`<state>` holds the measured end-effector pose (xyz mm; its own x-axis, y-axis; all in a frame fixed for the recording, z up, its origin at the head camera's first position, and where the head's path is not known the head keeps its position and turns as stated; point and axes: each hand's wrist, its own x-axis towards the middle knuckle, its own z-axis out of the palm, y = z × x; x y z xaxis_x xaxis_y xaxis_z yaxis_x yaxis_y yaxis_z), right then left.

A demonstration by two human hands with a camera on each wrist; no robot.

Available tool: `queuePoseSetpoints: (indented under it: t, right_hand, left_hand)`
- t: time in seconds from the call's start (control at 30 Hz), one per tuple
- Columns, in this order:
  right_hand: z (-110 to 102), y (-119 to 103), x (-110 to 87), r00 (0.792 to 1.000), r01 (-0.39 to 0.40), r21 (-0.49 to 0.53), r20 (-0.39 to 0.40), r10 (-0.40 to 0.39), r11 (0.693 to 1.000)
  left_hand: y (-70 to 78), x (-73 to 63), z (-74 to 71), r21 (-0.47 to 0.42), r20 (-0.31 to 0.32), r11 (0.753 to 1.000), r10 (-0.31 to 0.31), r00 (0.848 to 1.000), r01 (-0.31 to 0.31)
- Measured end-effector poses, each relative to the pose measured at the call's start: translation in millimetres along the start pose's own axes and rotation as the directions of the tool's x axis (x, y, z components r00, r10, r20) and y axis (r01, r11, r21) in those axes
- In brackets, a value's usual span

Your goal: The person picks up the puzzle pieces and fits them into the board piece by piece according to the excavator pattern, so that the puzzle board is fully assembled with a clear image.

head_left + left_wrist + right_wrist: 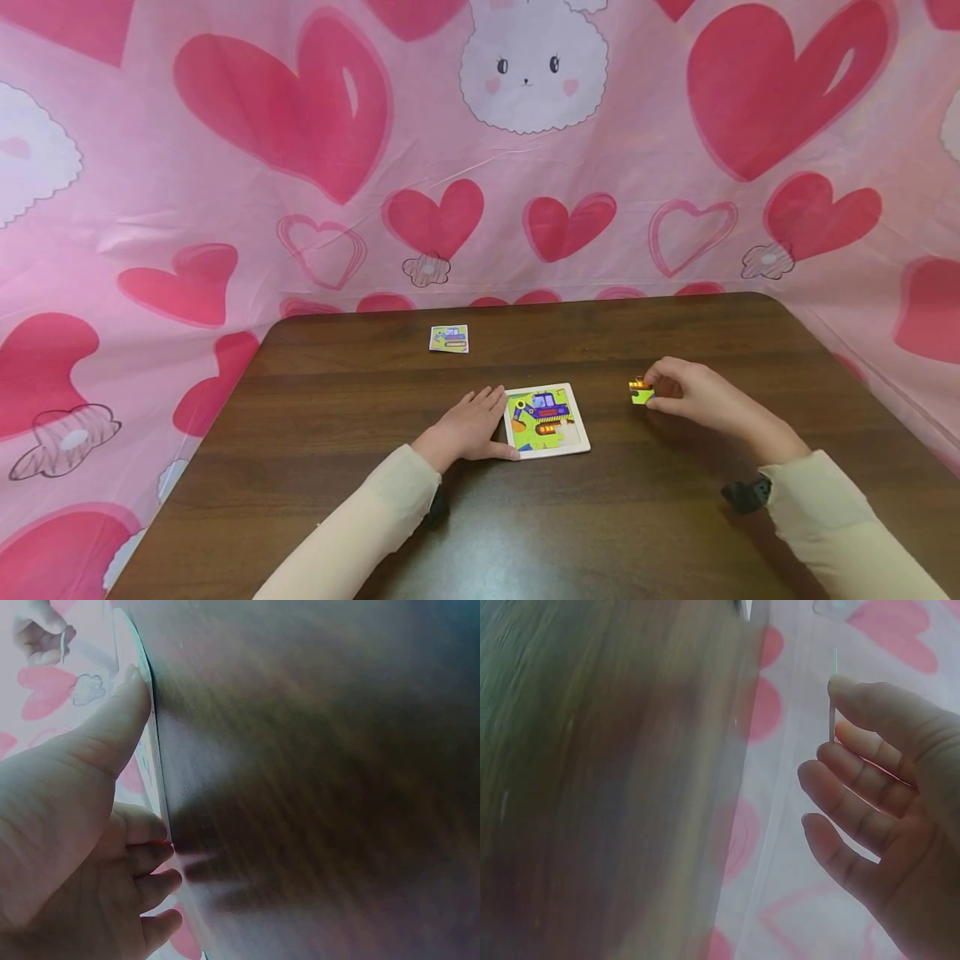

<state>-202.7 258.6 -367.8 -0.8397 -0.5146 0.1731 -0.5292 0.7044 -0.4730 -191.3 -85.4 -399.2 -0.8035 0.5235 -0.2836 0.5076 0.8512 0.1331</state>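
Note:
A white-framed jigsaw puzzle [551,423] with a purple excavator on a green ground lies on the table. Pale backing shows at its lower right, beside the orange track. My left hand [474,427] rests along its left edge, thumb at the lower corner and fingers at the upper one; in the left wrist view the thumb [124,724] lies on the frame's rim. To the right, my right hand [693,396] pinches a green and orange puzzle piece [641,391] between thumb and fingers. The right wrist view shows that piece [832,709] edge-on, as a thin upright line.
A small picture card [449,338] with a similar excavator lies farther back on the brown wooden table [360,400]. A pink cloth [630,167] with hearts hangs behind the table and along its sides. Dark bands sit at both wrists.

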Motion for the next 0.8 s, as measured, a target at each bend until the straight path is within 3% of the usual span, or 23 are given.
queuePoseSetpoints:
  t: [0.47,0.8]
  right_hand:
    - [27,-30,22.0,0.993,0.069,-0.013,0.095,-0.067,0.998]
    - [48,-43,28.7,0.967,0.176,0.020,0.183,-0.176,0.984]
  left_hand:
    - [-0.3,-0.2,0.7,-0.011,-0.004,1.000,0.000,1.000,0.000]
    - [0.3,-0.3,0.2,-0.012,0.000,1.000,-0.001,1.000,0.001]
